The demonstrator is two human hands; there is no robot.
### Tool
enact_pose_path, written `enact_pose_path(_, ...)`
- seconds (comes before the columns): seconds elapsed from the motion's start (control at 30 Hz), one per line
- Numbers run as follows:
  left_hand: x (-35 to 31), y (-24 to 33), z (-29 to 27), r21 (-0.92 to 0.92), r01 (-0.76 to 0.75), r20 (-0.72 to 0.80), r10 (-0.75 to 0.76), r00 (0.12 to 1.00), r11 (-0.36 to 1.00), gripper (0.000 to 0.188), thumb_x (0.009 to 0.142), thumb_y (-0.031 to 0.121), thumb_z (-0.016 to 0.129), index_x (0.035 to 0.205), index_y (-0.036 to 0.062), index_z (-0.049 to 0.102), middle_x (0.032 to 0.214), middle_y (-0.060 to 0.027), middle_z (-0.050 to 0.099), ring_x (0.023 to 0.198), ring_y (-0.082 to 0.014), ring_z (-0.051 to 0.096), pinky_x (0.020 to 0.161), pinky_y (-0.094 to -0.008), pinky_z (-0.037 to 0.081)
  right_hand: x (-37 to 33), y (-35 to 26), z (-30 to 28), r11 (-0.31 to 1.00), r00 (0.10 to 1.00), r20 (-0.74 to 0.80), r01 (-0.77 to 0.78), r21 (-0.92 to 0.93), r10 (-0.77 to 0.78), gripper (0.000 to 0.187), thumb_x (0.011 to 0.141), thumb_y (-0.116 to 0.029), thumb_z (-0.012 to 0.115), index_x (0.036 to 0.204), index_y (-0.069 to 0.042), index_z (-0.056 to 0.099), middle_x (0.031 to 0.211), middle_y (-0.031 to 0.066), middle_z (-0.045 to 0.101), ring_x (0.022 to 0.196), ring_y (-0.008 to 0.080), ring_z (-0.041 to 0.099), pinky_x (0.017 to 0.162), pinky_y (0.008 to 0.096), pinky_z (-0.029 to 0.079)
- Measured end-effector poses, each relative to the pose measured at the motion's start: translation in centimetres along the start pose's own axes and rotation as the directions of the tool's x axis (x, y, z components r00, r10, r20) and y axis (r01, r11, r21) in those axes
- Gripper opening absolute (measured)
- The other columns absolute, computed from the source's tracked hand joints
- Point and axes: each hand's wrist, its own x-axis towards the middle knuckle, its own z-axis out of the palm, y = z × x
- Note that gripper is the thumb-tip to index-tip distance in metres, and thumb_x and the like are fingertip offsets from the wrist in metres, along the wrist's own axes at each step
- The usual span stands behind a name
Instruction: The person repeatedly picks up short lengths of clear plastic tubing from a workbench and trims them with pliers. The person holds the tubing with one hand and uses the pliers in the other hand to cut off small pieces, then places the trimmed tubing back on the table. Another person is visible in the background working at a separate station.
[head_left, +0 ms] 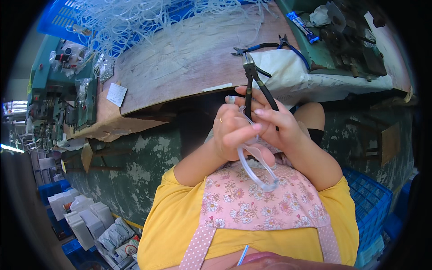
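Head view, looking down at both hands raised in front of the chest, just below the edge of a wooden bench top point(180, 58).

Clear tubing loop point(256, 168): transparent, flexible, thin-walled. It hangs from the hands as a long narrow loop, its bend lowest over the floral apron point(270, 207). Long axis runs from the fingers down and slightly toward the person's right. Upper ends hidden between the fingers.

Left hand point(231, 130): curled closed, thumb and fingers pinching the upper part of the tubing; a ring shows on one finger.

Right hand point(274, 123): wrapped around the black handles of a pair of cutters point(252, 81). Cutter head points up and away from the body, toward the bench edge; long axis near vertical in the picture, handles splayed a little. Whether the blades touch the tubing cannot be told.

Containers: blue crate point(67, 15) at the far left of the bench, with a tangled heap of clear tubing point(148, 22) spilling out across the wood. Second blue crate point(373, 198) low at the person's right; contents not visible.

Also on the bench: blue-handled pliers point(265, 46) lying beside a white cloth point(292, 74), well apart from the hands.
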Motion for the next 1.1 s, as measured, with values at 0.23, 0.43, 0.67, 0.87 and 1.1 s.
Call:
enact_pose_path(0.23,0.9,2.0,-2.1,-0.036,0.133,0.243,-0.120,0.963,0.990,0.041,0.067,0.026,0.079,0.098,0.0083,0.059,0.078,-0.0008,0.053,0.069,-0.0192,0.054,0.075,-0.0352,0.044,-1.4,-2.2,1.0,0.989,0.993,-0.106,-0.060,-0.135,0.046,0.054,0.083,-0.015,0.056,0.132,0.003,0.042,0.119,0.0215,0.056,0.110,0.0260,0.057,0.090,0.0354,0.049)
enact_pose_path(0.43,1.9,3.1,-2.0,0.002,0.069,0.288,-0.066,0.955,0.998,0.031,0.068,0.010,0.072,0.097,0.0067,0.060,0.075,-0.0009,0.053,0.069,-0.0189,0.055,0.074,-0.0324,0.046,-1.4,-2.5,0.8,0.998,0.998,-0.021,-0.053,-0.044,0.052,0.045,0.091,-0.013,0.054,0.131,0.004,0.043,0.118,0.0180,0.058,0.110,0.0267,0.058,0.085,0.0347,0.051)
enact_pose_path(0.67,2.0,3.1,-1.9,0.023,0.064,0.317,-0.068,0.946,0.998,0.031,0.070,0.009,0.069,0.100,0.0049,0.060,0.074,-0.0004,0.051,0.063,-0.0165,0.053,0.071,-0.0316,0.045,-1.2,-2.4,0.7,0.994,0.993,-0.070,-0.101,-0.044,0.097,0.049,0.086,-0.015,0.055,0.130,0.001,0.044,0.119,0.0237,0.057,0.104,0.0290,0.060,0.084,0.0348,0.051)
enact_pose_path(0.87,2.2,3.1,-1.7,0.045,0.048,0.321,-0.060,0.945,0.998,0.031,0.072,0.011,0.069,0.101,0.0050,0.060,0.075,-0.0002,0.053,0.063,-0.0161,0.053,0.071,-0.0320,0.045,-1.2,-2.3,0.3,0.994,0.994,-0.003,-0.106,-0.024,0.106,0.046,0.091,-0.015,0.054,0.132,0.003,0.043,0.118,0.0170,0.058,0.106,0.0237,0.059,0.084,0.0337,0.051)
enact_pose_path(1.1,2.2,3.2,-1.7,0.036,0.105,0.294,-0.111,0.949,0.994,0.028,0.073,0.012,0.071,0.099,0.0051,0.062,0.073,0.0010,0.053,0.064,-0.0156,0.054,0.074,-0.0320,0.047,-1.3,-1.9,0.1,0.993,0.993,-0.004,-0.116,0.017,0.116,0.046,0.090,-0.014,0.055,0.131,0.003,0.044,0.117,0.0161,0.059,0.103,0.0218,0.059,0.085,0.0335,0.051)
